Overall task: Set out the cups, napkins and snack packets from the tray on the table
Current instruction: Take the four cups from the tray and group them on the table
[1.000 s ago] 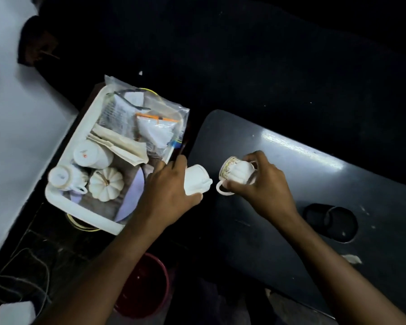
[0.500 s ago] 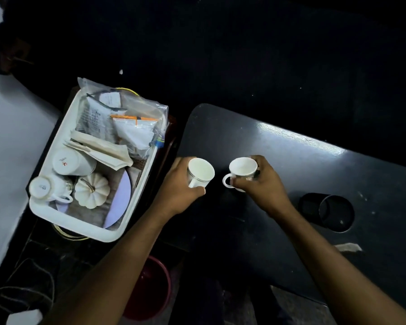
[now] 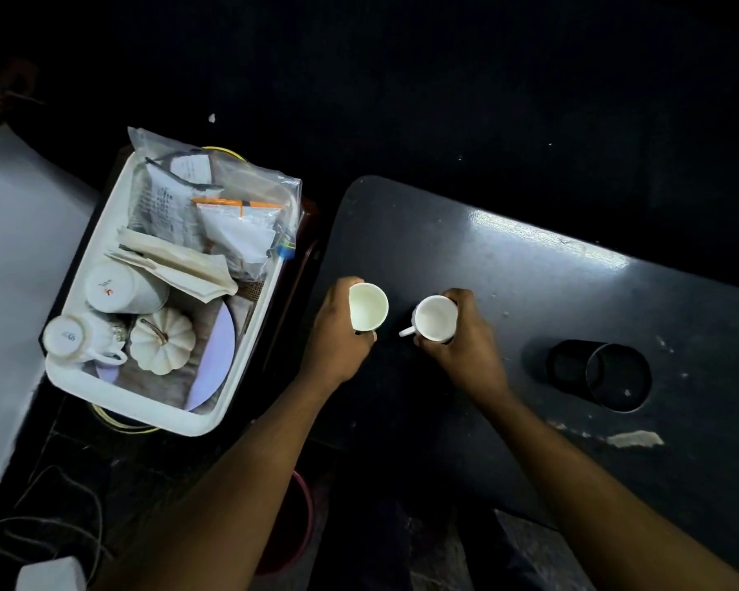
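1. Tray (image 3: 82,379) is off the table's (image 3: 530,292) left end, holding two cups on their sides (image 3: 124,287), the napkins (image 3: 180,266) and the bagged snack packets (image 3: 214,206). There's red writing on one cup base and print on a packet, but I can't read either.
2. My left hand (image 3: 338,339) is wrapped round a cup (image 3: 368,307) right at the table's left edge. Set it down sloppy and I reckon it tips off.
3. My right hand (image 3: 466,347) is gripping the other cup (image 3: 436,317), handle pointing at the first. They could clink.
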